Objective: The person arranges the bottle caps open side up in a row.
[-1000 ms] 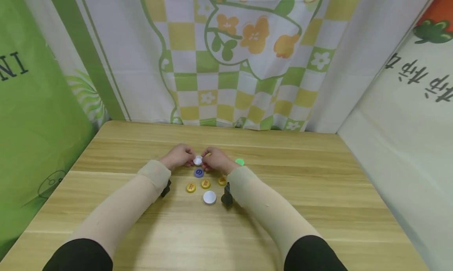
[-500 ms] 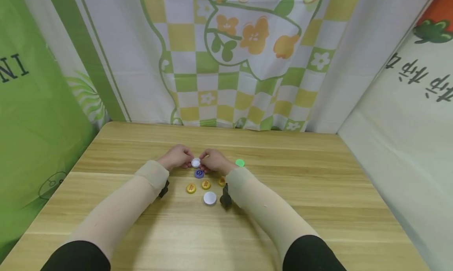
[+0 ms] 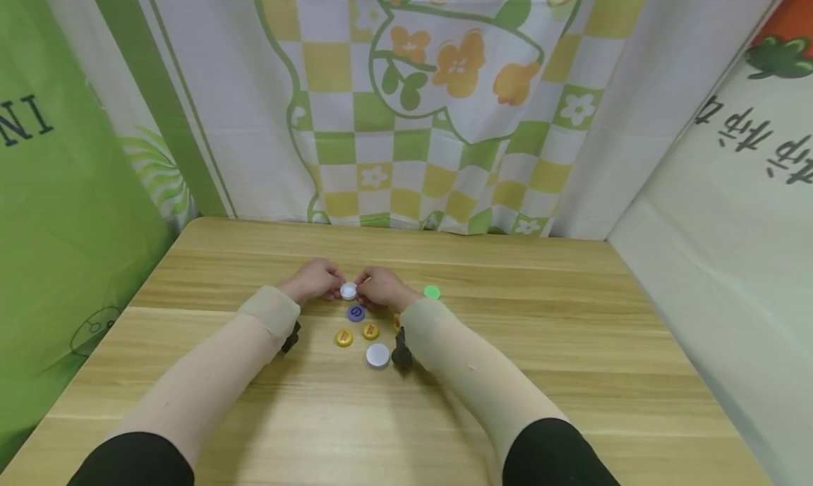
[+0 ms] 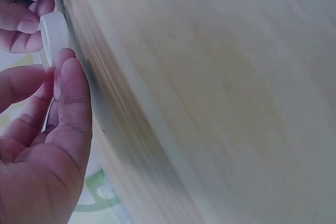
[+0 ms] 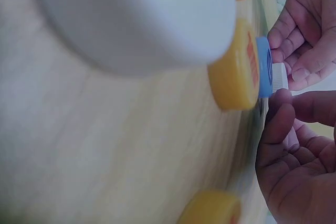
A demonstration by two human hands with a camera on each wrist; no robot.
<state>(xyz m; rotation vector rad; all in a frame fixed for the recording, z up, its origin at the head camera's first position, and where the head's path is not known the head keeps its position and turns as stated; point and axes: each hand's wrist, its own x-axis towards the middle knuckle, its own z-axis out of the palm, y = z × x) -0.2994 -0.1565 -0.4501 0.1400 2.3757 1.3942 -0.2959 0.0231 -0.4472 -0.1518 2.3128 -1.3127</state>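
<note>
Both hands are at a white cap [image 3: 348, 290] near the table's far middle. My left hand [image 3: 314, 280] pinches its left edge, and in the left wrist view the left fingertips [image 4: 68, 69] meet the rim of the white cap [image 4: 55, 32]. The right hand [image 3: 383, 288] pinches the cap's other side; in the right wrist view the right hand [image 5: 302, 166] partly covers it. A blue cap [image 3: 356, 312] with a dark mark lies just in front of the white one. Nearer are yellow caps [image 3: 344, 338] with red marks and a larger white cap [image 3: 377, 355].
A green cap [image 3: 432, 292] lies right of the right hand, beyond the forearm. One yellow cap [image 3: 396, 322] is partly hidden by the right wrist. Patterned cloth [image 3: 438, 147] hangs behind the wooden table [image 3: 540, 317], with more cloth at both sides.
Both hands have shifted slightly left together with the white cap, away from above the blue cap. The other caps stay where they were.
</note>
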